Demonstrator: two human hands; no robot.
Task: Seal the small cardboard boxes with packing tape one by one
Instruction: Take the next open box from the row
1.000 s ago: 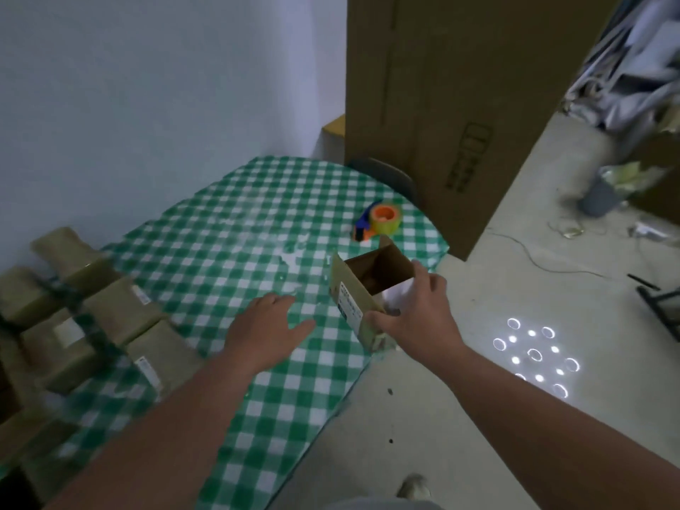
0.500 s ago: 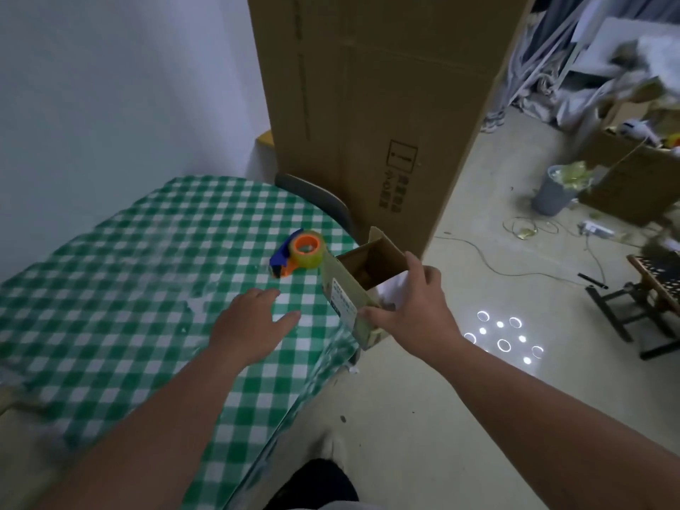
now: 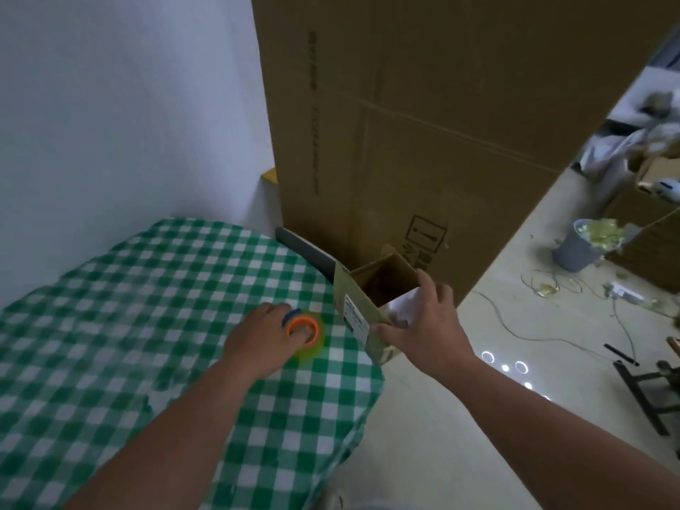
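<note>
A small cardboard box (image 3: 356, 302) with its top flaps open and a white label on its side hangs tilted over the right edge of the table. My right hand (image 3: 423, 331) grips it by its near right corner. The tape dispenser (image 3: 307, 338), an orange core with a clear yellowish roll and a blue handle, lies on the green checked tablecloth (image 3: 154, 296). My left hand (image 3: 263, 334) lies over its left side, fingers curled on the roll and one fingertip in the orange core. Nothing shows inside the box.
A very large cardboard carton (image 3: 423, 134) stands right behind the table. A dark chair back (image 3: 305, 248) sits between them. On the floor to the right are a grey bucket (image 3: 577, 248), loose cables (image 3: 515, 325) and a black stand (image 3: 644, 392).
My left hand has moved forward from the bare cloth onto the tape dispenser. My right hand still holds the open box. The view has swung right, and the stacked boxes at left are out of sight.
</note>
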